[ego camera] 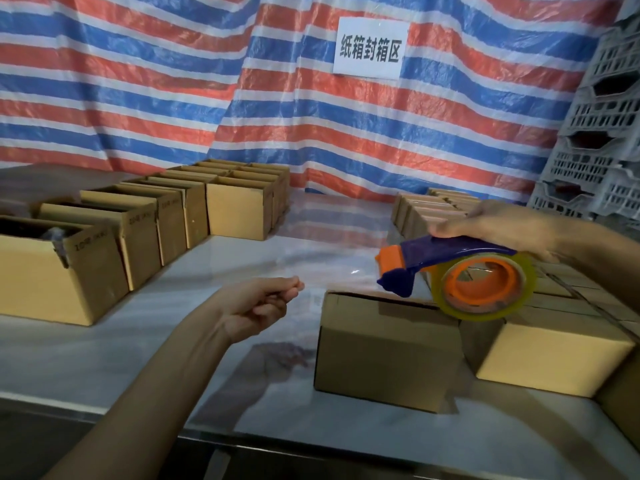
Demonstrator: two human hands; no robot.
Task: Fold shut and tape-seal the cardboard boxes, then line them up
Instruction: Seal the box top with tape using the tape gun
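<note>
Right hand [498, 226], at 3 o'clock: fingers wrapped over the top of a blue-and-orange plastic tape dispenser [446, 256], held in the air. Orange cutter end points toward 9 o'clock. The roll of clear packing tape [485, 289] on its orange hub hangs just above the near boxes; contact with them cannot be told.

Left hand [263, 303], at 7 o'clock: raised off the surface, palm up, fingers curled, tips closed against the thumb. A faint sheen lies between it and the dispenser. Whether the fingers pinch a tape end cannot be told.

Plain brown cardboard box [388, 348], at 5 o'clock: stands on the surface with flaps folded down and a dark gap showing along the far top edge. It sits below the dispenser's nose. A second closed brown box [554, 355] sits against its 3 o'clock side.

Row of open-topped brown cardboard boxes [104, 244], from 9 toward 11 o'clock: side by side, flaps up.

Cluster of smaller closed brown boxes [426, 209], at 2 o'clock behind the right hand.

Glossy white marbled surface [173, 358] carries all the boxes.

Red, white and blue striped tarpaulin [173, 81] hangs behind. A white paper sign with black characters [370, 48] is on it at 12 to 1 o'clock. Stacked grey plastic lattice crates [602, 133] stand at the 2 o'clock edge.
</note>
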